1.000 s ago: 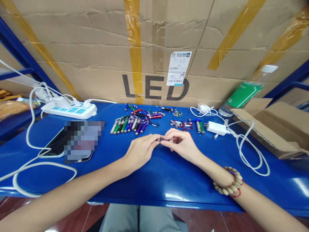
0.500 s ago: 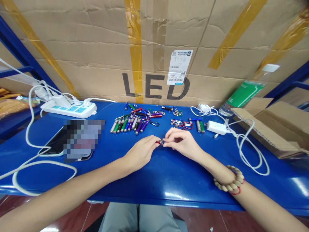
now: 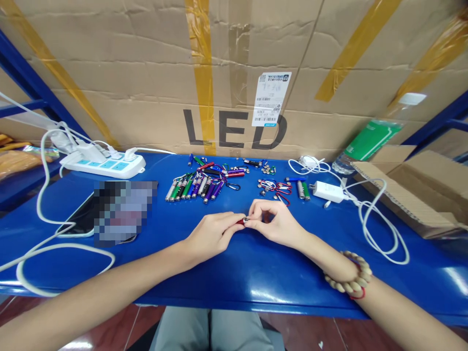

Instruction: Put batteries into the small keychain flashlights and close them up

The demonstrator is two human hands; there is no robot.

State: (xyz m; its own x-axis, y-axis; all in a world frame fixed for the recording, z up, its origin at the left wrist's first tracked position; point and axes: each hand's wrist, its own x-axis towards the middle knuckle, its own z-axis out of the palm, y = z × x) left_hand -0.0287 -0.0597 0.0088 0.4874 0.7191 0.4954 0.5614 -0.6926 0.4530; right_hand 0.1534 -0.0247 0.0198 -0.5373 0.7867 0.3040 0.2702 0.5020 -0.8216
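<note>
Above the glossy blue surface [image 3: 256,280], my left grip [image 3: 210,235] clamps a slim red metallic tube [image 3: 241,222], my right grip [image 3: 278,226] its silver end [image 3: 245,220]; crooked pressure could make it slip.

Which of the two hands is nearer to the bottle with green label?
Right. The right hand is to the left of the bottle and lower in the view; the left hand is farther left.

Pixelated phone [image 3: 119,214], red tube [image 3: 242,222] mostly hidden (detail unclear); carton [image 3: 404,207] cropped
</note>
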